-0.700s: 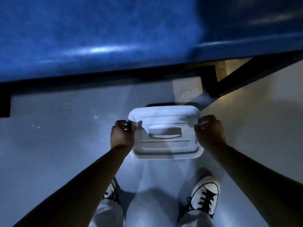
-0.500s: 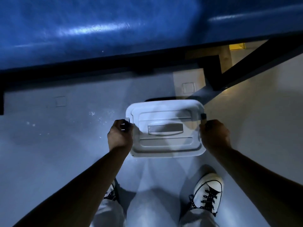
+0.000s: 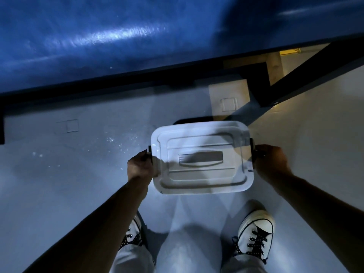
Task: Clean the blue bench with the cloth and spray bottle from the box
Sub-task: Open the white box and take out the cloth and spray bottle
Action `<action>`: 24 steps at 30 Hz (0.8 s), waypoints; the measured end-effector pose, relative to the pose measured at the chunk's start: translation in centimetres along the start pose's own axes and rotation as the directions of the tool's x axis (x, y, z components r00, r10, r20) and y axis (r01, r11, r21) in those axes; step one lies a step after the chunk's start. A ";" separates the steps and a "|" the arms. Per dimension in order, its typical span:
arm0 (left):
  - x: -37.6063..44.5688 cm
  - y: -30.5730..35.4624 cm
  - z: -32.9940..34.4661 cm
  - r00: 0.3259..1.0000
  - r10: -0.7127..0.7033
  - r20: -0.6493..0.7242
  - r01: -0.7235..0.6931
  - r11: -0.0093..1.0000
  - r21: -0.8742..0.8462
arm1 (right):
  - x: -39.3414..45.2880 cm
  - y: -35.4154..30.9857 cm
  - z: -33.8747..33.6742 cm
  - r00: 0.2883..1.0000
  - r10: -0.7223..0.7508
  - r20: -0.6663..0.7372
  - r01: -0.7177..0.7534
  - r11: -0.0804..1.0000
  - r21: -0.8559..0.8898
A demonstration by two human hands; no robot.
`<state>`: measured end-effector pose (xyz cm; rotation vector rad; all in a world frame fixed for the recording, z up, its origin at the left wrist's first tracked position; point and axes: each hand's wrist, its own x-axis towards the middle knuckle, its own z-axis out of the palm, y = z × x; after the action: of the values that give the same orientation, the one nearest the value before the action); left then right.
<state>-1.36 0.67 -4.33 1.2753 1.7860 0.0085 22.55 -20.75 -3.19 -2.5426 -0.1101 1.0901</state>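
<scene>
A white plastic box (image 3: pixel 201 178) with a closed lid and a recessed grey handle sits on the floor in front of me. My left hand (image 3: pixel 139 167) grips the dark latch on its left side. My right hand (image 3: pixel 270 162) grips the dark latch on its right side. The blue padded bench (image 3: pixel 98 36) fills the top of the view, beyond the box. The lid hides what is inside; no cloth or spray bottle shows.
The bench's black metal frame (image 3: pixel 295 85) runs along its front edge and slants down to the floor at the right of the box. The grey floor (image 3: pixel 59 184) surrounds the box. My two white sneakers (image 3: pixel 255 235) stand just behind it.
Both hands have slid from the lid's upper corners to the side latches. The view has shifted slightly, so the box appears a little further right.
</scene>
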 end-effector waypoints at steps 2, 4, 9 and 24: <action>-0.6 0.1 -0.4 0.989 0.120 -0.088 -0.110 0.988 0.110 | -0.7 0.4 0.2 0.988 -0.063 -0.138 0.061 0.998 -0.018; -1.7 0.2 -0.5 0.956 0.246 -0.158 -0.230 0.967 0.113 | -1.8 0.5 0.7 0.968 -0.146 -0.206 0.138 0.989 -0.053; -2.4 0.0 0.7 0.981 0.181 -0.066 -0.168 0.970 0.174 | -3.9 -0.1 2.6 0.969 -0.155 -0.195 0.155 0.988 -0.013; -7.4 3.4 2.0 0.911 0.411 -0.024 -0.409 0.911 0.058 | -5.4 2.3 -2.7 0.954 0.008 -0.299 0.071 0.965 0.253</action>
<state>2.88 -4.22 1.00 1.6777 1.5241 0.2251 20.58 -24.87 1.37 -2.4196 0.0690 0.6470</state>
